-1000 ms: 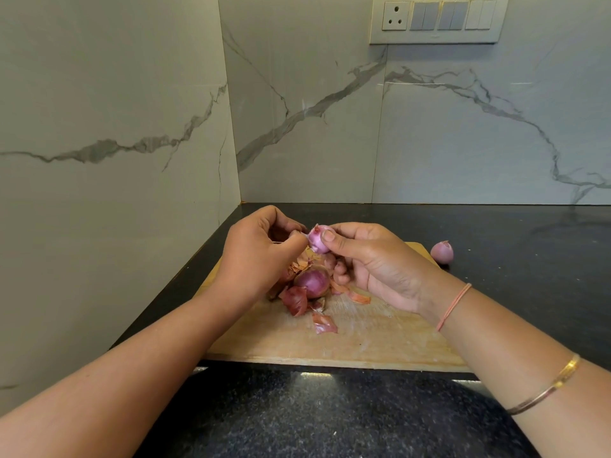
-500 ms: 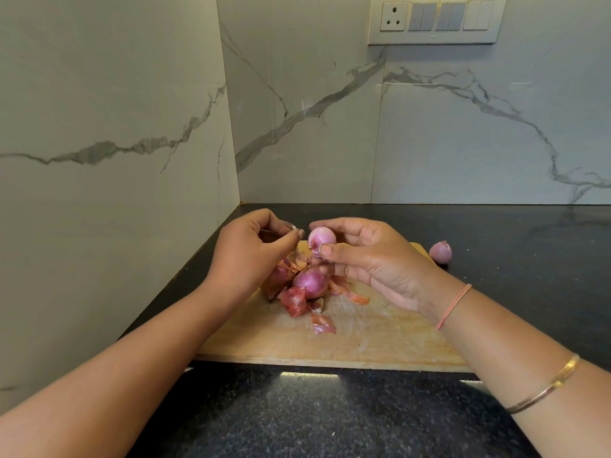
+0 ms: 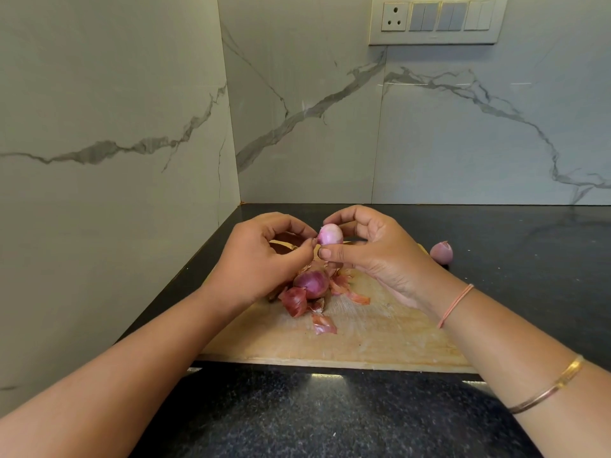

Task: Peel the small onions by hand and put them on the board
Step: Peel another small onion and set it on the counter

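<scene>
Head-worn wide-angle camera looks forward and down, close over the board (image 3: pixel 380 335).

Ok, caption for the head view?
Right hand holds a pale onion over the board; left hand pinches its tip; peels lie below.

Soft, even light; glare spots on counter (image 3: pixel 297 418) nr front; wide-angle bowing at edges.
</scene>
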The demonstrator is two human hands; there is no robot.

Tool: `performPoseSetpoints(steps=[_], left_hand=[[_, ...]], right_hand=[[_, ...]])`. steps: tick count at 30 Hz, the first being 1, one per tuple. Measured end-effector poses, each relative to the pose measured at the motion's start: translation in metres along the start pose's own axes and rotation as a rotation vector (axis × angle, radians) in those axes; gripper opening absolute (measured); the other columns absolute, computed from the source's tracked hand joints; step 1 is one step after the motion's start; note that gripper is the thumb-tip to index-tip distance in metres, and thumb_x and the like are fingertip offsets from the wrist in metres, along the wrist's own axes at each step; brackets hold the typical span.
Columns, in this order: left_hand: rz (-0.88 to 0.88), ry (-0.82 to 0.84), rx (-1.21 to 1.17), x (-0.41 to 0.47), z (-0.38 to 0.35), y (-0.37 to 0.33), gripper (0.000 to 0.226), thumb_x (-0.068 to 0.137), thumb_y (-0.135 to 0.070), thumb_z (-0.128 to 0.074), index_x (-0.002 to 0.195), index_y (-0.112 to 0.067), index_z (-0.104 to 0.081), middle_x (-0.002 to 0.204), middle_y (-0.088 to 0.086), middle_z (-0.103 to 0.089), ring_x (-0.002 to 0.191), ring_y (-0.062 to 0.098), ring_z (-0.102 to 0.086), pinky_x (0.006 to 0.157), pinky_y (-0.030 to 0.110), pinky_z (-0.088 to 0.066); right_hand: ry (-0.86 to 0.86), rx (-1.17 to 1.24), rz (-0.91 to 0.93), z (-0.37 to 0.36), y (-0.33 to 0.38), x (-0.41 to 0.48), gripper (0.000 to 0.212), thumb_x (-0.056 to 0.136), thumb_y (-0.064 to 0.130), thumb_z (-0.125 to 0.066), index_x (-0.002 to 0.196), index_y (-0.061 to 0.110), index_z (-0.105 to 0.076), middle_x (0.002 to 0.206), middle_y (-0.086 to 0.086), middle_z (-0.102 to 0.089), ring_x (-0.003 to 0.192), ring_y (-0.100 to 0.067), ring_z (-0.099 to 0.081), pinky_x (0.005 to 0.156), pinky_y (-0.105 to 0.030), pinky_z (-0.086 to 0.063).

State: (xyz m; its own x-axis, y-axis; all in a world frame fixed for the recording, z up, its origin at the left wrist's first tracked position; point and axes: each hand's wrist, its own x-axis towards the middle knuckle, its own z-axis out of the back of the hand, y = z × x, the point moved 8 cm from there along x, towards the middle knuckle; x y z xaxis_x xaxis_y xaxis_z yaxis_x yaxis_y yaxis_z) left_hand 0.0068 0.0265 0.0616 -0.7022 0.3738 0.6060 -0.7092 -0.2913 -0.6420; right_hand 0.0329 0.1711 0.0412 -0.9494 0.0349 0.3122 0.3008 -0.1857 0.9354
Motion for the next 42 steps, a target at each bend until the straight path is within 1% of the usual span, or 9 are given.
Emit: performPoseSetpoints(steps=[4,7,14,20,24,31,34,37,42], left_hand=[[-0.032,-0.031,0.097,0.000,-0.001,-0.003,0.009,0.081,-0.021,-0.068,0.079,-0.030,-0.067,0.080,-0.013,-0.065,0.078,0.002,-0.062,0.070,0.023,-0.055],[-0.022,-0.045,0.151,0.000,-0.003,-0.002,0.005,0.082,-0.017,-0.067,0.080,-0.021,-0.068,0.079,-0.011,-0.064,0.077,0.002,-0.060,0.068,0.021,-0.053],[0.101,-0.077,0.001,0.002,-0.003,0.007,0.014,0.083,-0.012,-0.064,0.074,-0.023,-0.066,0.063,-0.011,-0.063,0.058,-0.001,-0.057,0.055,0.013,-0.047],[0.155,-0.065,-0.104,0.002,-0.003,0.012,0.017,0.084,-0.010,-0.064,0.073,-0.023,-0.068,0.063,-0.013,-0.067,0.062,0.000,-0.060,0.060,0.013,-0.050],[0.169,-0.064,-0.145,0.002,-0.005,0.014,0.019,0.084,-0.008,-0.064,0.072,-0.022,-0.068,0.062,-0.014,-0.067,0.061,0.000,-0.060,0.060,0.013,-0.048],[0.236,-0.103,-0.264,0.004,0.004,0.026,0.017,0.085,-0.005,-0.062,0.074,-0.016,-0.068,0.078,-0.001,-0.072,0.082,0.013,-0.070,0.079,0.031,-0.055],[0.214,-0.084,-0.228,0.003,0.001,0.023,0.012,0.086,-0.012,-0.063,0.076,-0.015,-0.068,0.076,0.000,-0.071,0.079,0.017,-0.069,0.080,0.035,-0.056],[0.184,-0.071,-0.203,0.001,-0.002,0.017,0.011,0.085,-0.018,-0.066,0.077,-0.012,-0.069,0.074,0.005,-0.070,0.076,0.022,-0.067,0.075,0.035,-0.055],[0.168,-0.045,-0.247,0.000,-0.004,0.011,0.002,0.082,-0.014,-0.069,0.080,-0.015,-0.069,0.073,-0.007,-0.070,0.068,0.007,-0.065,0.065,0.018,-0.053]], right_hand=[[0.000,-0.063,0.027,-0.004,0.002,-0.001,0.038,0.069,0.003,-0.080,0.098,0.018,-0.062,0.097,-0.004,-0.070,0.085,-0.020,-0.068,0.078,-0.034,-0.058],[-0.003,-0.068,0.041,-0.005,0.003,-0.001,0.037,0.069,0.002,-0.080,0.097,0.019,-0.061,0.101,-0.004,-0.068,0.087,-0.020,-0.069,0.077,-0.030,-0.057],[0.019,0.031,0.023,-0.006,0.001,0.000,0.034,0.075,-0.001,-0.074,0.101,0.017,-0.061,0.107,-0.007,-0.069,0.093,-0.021,-0.069,0.087,-0.036,-0.055],[0.070,0.238,-0.059,-0.009,-0.004,-0.001,0.032,0.081,-0.008,-0.064,0.108,0.008,-0.060,0.109,-0.013,-0.068,0.101,-0.022,-0.067,0.086,-0.035,-0.056],[0.083,0.361,-0.095,-0.011,-0.005,-0.002,0.031,0.083,-0.012,-0.058,0.110,0.002,-0.058,0.105,-0.015,-0.068,0.097,-0.022,-0.069,0.082,-0.031,-0.057],[0.031,0.553,-0.116,-0.005,-0.001,0.001,0.033,0.084,-0.013,-0.055,0.116,-0.007,-0.051,0.114,-0.026,-0.061,0.097,-0.032,-0.067,0.080,-0.034,-0.058],[0.030,0.502,-0.100,-0.004,-0.002,0.000,0.033,0.082,-0.013,-0.058,0.112,-0.002,-0.053,0.111,-0.024,-0.063,0.100,-0.031,-0.066,0.082,-0.035,-0.058],[0.037,0.297,-0.052,-0.004,-0.002,-0.001,0.034,0.078,-0.009,-0.066,0.106,0.007,-0.056,0.103,-0.013,-0.068,0.095,-0.022,-0.067,0.083,-0.035,-0.057],[-0.024,0.057,0.065,0.000,0.006,0.000,0.037,0.071,-0.004,-0.076,0.098,0.014,-0.057,0.094,-0.006,-0.069,0.079,-0.011,-0.066,0.075,-0.026,-0.055]])
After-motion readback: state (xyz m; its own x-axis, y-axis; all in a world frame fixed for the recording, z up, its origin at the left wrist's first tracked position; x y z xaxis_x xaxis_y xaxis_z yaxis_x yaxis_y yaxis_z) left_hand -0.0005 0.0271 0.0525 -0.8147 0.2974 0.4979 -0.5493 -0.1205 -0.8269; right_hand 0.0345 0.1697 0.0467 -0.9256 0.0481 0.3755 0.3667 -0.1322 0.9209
